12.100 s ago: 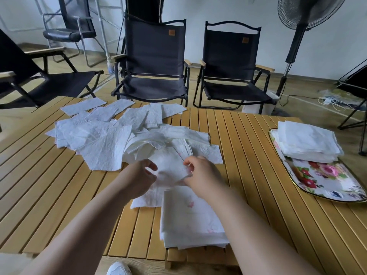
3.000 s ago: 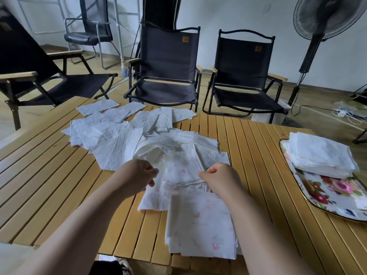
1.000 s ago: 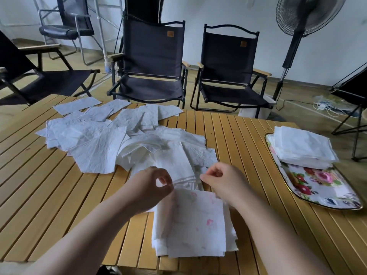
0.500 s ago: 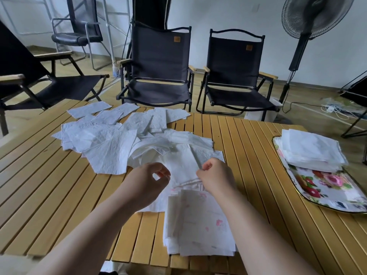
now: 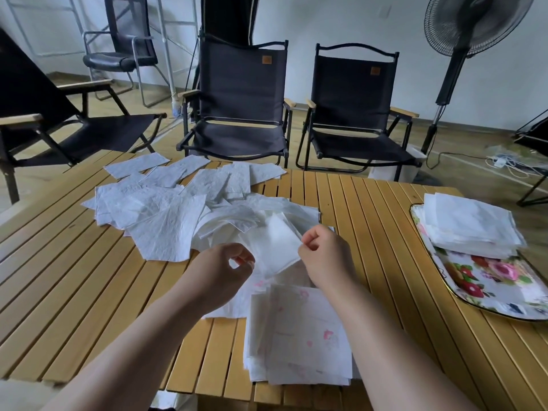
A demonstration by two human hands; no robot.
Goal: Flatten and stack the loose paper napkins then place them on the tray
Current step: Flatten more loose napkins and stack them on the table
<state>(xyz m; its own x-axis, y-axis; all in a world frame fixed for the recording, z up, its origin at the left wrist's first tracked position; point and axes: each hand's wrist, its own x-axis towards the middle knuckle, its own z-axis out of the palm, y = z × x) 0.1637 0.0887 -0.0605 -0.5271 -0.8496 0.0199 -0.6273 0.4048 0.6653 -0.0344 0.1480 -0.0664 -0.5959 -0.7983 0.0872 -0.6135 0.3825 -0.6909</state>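
I observe 2 bare hands working over a slatted yellow wooden bench (image 5: 370, 238). The left hand (image 5: 221, 272) and right hand (image 5: 324, 258) hold 1 white square paper napkin (image 5: 275, 247) between them, raised just above the heap. The left fingers (image 5: 247, 258) are curled, thumb and forefinger pinching the napkin's left edge. The right fingers (image 5: 310, 240) are curled and pinch its right corner. Beyond and to the left of the hands, loose white paper napkins (image 5: 160, 212) lie scattered and overlapping across the bench, several of them creased. Nearest me, at the front edge and partly under the right forearm, sits a flat stack of white napkins with faint pink print (image 5: 299, 342). At the right edge rests a floral-patterned tray with a gilt rim (image 5: 489, 280). It carries a squared stack of white napkins (image 5: 471, 223) on its far end, well apart from the hands. Behind the bench stand 2 black folding chairs (image 5: 241, 93), with a black pedestal fan (image 5: 471, 22) at far right.
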